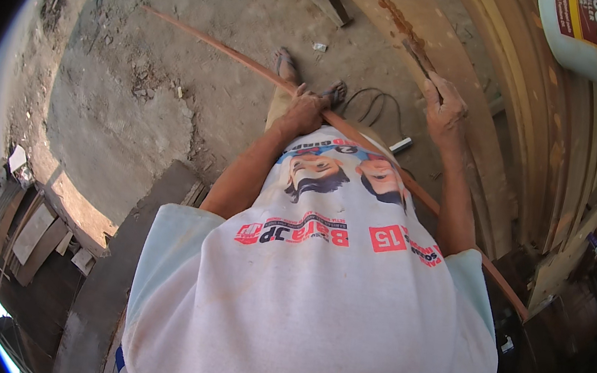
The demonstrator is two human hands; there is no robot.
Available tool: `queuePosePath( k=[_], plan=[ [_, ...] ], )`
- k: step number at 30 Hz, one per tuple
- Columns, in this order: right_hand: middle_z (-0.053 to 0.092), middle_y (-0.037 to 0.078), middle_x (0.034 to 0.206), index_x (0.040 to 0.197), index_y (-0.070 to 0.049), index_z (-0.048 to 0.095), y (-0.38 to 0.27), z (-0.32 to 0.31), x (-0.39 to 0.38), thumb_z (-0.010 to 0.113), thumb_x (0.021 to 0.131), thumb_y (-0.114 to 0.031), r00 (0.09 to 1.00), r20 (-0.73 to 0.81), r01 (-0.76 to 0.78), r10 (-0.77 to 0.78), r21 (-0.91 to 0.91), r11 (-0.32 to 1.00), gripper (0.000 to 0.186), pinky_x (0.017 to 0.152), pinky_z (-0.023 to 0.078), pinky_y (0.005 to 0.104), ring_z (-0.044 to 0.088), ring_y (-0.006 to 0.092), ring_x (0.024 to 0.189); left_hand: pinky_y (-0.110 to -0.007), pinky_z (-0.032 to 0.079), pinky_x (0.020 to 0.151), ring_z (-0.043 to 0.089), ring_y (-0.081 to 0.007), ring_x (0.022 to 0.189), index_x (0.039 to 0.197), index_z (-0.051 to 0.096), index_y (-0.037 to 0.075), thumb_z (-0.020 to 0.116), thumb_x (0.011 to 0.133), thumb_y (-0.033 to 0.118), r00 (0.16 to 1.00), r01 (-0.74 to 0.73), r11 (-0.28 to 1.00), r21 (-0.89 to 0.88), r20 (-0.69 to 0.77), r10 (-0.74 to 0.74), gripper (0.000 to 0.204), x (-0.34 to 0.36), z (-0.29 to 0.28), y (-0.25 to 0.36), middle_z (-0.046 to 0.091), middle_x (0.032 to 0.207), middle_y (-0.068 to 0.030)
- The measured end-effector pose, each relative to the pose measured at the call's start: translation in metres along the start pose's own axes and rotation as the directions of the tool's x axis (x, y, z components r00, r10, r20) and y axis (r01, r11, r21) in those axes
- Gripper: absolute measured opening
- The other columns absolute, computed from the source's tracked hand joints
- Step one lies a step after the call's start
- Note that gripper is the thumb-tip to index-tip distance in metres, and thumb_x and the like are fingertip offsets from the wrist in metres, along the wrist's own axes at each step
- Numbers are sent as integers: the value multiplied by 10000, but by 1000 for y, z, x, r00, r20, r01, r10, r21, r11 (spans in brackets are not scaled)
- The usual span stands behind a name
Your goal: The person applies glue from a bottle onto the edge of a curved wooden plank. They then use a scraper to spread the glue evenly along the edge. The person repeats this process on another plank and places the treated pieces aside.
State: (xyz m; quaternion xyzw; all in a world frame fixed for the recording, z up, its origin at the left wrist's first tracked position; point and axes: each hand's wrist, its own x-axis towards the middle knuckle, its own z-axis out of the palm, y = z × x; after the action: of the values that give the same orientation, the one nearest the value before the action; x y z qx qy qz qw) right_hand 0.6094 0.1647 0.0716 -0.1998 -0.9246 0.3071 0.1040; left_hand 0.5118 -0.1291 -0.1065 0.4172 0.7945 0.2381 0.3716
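A long, thin reddish-brown wooden strip (226, 49) runs slantwise across the front of my body, from the far left to the near right. My left hand (305, 111) is closed around it near its middle, at waist height. Out to the right, my right hand (445, 106) grips a putty knife (419, 55) with a thin, stained blade. The blade's tip is over a wide wooden board (454, 45), close to a smear of reddish-brown filler (391, 8). Whether the blade touches the board I cannot tell.
More long boards (545, 120) lie side by side at the right. A white tub (591, 47) with a coloured label stands on them. A dark cable (379, 103) loops on the dirt floor beside my feet. Wood scraps (31, 236) are piled at the left, past a grey ledge (121, 262).
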Motion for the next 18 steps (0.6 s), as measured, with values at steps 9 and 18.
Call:
queuePosePath(
  k=[9,18],
  plan=[
    [719,223,1037,1173,28,709,6,-10,1,657,1003,-128,997,-57,56,-61,-92,994,237,809,555,467,702,416,961,-569,245,1216,641,-328,1163,1101,751,130,667,787,99,999,21,999,46,45,-23,327,2,-6,8,748,1048,-125],
    [712,215,1027,1165,-5,718,3,-18,-2,665,996,-130,998,-24,56,-57,-57,997,217,782,549,461,692,410,935,-584,213,1239,637,-317,1200,1137,740,128,680,790,112,999,29,999,13,43,-30,353,2,-4,6,740,1078,-129]
  ],
)
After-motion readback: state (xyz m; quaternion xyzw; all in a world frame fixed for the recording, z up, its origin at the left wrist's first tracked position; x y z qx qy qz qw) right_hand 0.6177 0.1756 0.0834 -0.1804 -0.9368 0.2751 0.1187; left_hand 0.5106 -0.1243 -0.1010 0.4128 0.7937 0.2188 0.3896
